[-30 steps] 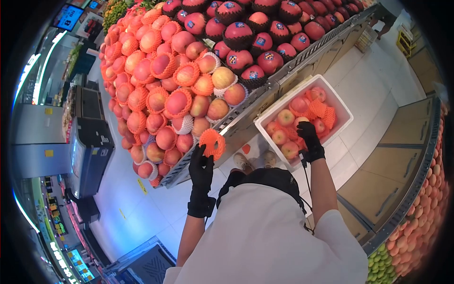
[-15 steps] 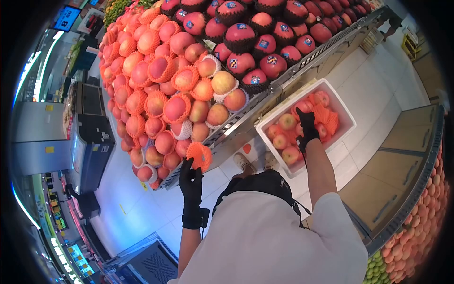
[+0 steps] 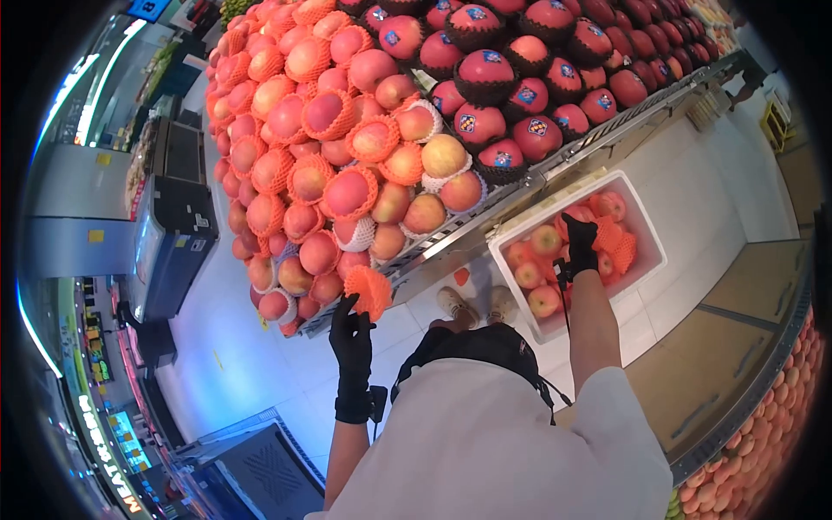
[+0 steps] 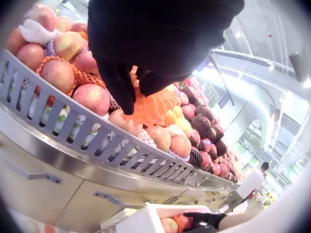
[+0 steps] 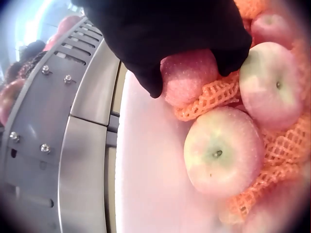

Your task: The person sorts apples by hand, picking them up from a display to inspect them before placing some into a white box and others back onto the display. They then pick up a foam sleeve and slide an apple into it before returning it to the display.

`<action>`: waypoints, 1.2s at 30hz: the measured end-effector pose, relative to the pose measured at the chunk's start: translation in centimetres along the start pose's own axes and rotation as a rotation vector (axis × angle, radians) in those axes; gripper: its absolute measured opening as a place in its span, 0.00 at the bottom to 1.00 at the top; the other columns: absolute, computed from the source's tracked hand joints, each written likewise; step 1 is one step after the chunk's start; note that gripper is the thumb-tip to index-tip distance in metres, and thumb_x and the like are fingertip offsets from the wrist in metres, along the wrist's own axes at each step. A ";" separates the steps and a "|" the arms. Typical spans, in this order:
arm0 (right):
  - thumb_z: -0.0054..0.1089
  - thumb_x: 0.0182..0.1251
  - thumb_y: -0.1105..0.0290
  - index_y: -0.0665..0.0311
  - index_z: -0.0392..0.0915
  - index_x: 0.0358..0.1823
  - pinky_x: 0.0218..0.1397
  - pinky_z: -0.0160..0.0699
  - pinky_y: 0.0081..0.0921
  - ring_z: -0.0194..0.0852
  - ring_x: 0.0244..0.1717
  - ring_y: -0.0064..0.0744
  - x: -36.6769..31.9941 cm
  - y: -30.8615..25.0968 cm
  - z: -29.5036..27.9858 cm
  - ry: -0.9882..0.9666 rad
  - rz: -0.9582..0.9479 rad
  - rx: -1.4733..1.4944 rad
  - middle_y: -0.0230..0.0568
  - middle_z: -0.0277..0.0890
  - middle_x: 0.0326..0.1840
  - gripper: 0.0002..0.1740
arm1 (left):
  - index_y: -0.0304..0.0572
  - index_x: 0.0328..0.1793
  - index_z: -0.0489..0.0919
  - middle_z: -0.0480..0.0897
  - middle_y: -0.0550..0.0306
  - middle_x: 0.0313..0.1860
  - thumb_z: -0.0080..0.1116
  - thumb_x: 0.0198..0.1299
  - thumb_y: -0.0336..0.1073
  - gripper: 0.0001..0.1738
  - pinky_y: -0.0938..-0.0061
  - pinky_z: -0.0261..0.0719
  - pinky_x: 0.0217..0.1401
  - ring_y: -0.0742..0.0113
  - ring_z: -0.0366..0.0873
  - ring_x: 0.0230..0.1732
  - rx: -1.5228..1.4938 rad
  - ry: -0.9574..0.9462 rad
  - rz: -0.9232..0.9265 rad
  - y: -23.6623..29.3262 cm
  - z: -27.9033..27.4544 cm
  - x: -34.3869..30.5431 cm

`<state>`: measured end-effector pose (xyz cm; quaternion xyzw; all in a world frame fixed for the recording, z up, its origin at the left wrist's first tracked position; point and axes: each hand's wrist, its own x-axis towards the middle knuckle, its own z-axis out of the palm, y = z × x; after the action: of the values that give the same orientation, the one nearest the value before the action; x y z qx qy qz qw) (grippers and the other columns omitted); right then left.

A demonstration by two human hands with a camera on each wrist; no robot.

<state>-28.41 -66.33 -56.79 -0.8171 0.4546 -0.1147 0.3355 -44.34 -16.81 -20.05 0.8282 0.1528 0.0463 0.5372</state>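
Note:
Black-gloved, the left hand [image 3: 352,334] pinches an empty-looking orange foam net [image 3: 368,292] beside the near corner of the apple display; the left wrist view shows the net [image 4: 151,106] between thumb and fingers. Inside the white foam box [image 3: 663,256], the right hand [image 3: 581,245], also gloved, reaches down among apples. In the right wrist view its fingers curl round a red apple [image 5: 188,77] with an orange net partly against it. Two paler apples [image 5: 224,151] lie close by without a net over their tops.
Apples in orange and white nets [image 3: 350,192] fill the display, with dark red labelled apples [image 3: 485,76] behind them. A metal rail [image 3: 433,250] edges it. Another fruit stand [image 3: 745,451] is at the lower right. A person [image 4: 251,182] stands beyond the display in the left wrist view.
The right hand has moved from the box's near part further in, among the apples. The left hand still holds the net, which has changed shape. The head view has shifted.

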 end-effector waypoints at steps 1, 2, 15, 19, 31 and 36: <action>0.84 0.45 0.49 0.73 0.80 0.35 0.35 0.79 0.31 0.75 0.30 0.30 -0.7 -0.5 -0.2 0.078 0.044 -0.038 0.36 0.79 0.30 0.33 | 0.39 0.67 0.76 0.79 0.51 0.63 0.57 0.67 0.21 0.22 0.76 0.84 0.42 0.69 0.82 0.44 -0.006 0.001 0.003 0.1 -0.1 0.0; 0.83 0.46 0.51 0.72 0.80 0.36 0.36 0.78 0.30 0.75 0.31 0.28 -1.3 -0.8 -0.7 -0.014 0.012 0.137 0.35 0.79 0.31 0.31 | 0.39 0.66 0.77 0.80 0.51 0.62 0.56 0.67 0.21 0.21 0.75 0.83 0.44 0.68 0.82 0.46 -0.007 0.016 0.032 0.0 -0.3 0.2; 0.72 0.59 0.64 0.64 0.79 0.36 0.30 0.63 0.22 0.62 0.28 0.18 -9.9 -10.7 -16.7 -0.517 -0.055 0.667 0.24 0.67 0.28 0.13 | 0.32 0.62 0.78 0.82 0.51 0.57 0.49 0.72 0.24 0.16 0.72 0.79 0.54 0.65 0.80 0.51 -0.046 0.030 0.118 -1.6 -1.7 3.1; 0.73 0.59 0.64 0.64 0.79 0.41 0.30 0.63 0.19 0.61 0.27 0.17 -11.6 -12.1 -18.9 -0.441 -0.121 0.790 0.23 0.67 0.29 0.15 | 0.33 0.67 0.75 0.79 0.50 0.61 0.46 0.71 0.21 0.19 0.73 0.80 0.52 0.66 0.80 0.50 -0.105 0.042 0.239 -1.1 -2.1 3.9; 0.69 0.66 0.65 0.63 0.69 0.68 0.54 0.80 0.26 0.74 0.58 0.30 -14.5 -20.7 -20.9 -0.554 -0.083 0.847 0.36 0.71 0.61 0.31 | 0.34 0.64 0.77 0.80 0.52 0.56 0.51 0.69 0.22 0.18 0.72 0.82 0.51 0.65 0.81 0.51 -0.175 0.176 0.272 -1.1 -6.3 7.9; 0.69 0.63 0.70 0.66 0.65 0.71 0.57 0.80 0.27 0.73 0.59 0.32 -17.6 -26.8 -20.3 -0.627 -0.282 0.848 0.42 0.70 0.63 0.36 | 0.36 0.63 0.78 0.83 0.53 0.45 0.50 0.70 0.25 0.17 0.75 0.82 0.43 0.68 0.82 0.42 -0.279 0.165 0.229 -1.0 -8.3 8.7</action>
<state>-30.46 -51.18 -22.09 -0.6583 0.1326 -0.0826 0.7363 -38.31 -6.57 -18.20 0.7512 0.0931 0.1956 0.6235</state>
